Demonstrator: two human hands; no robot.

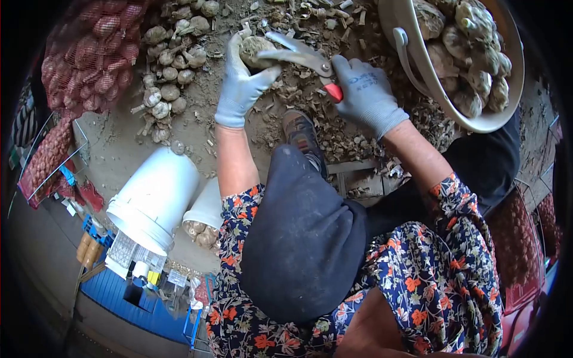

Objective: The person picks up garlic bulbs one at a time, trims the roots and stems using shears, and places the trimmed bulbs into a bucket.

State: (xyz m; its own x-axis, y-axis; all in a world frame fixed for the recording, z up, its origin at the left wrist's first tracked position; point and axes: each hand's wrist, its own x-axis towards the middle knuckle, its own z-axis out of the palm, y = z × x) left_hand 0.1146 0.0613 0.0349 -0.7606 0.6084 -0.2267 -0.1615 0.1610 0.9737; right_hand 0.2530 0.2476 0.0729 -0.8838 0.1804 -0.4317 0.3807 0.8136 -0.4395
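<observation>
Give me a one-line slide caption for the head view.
Gloved left hand holds a garlic bulb as the right hand sets red-handled shears to it, beside a bucket of garlic.

Shears [296,56] just right of the bulb [253,49]; basin [412,51] far right, pile [170,77] left, sack [89,53] beyond it, buckets [152,200] nearer us.

Grey-gloved left hand [242,83] and right hand [365,92]; tan garlic bulb [253,48]; red-handled metal shears [300,56]; white plastic bucket [156,200]; red mesh sack [89,56]; orange-flowered navy sleeve [444,268].
</observation>
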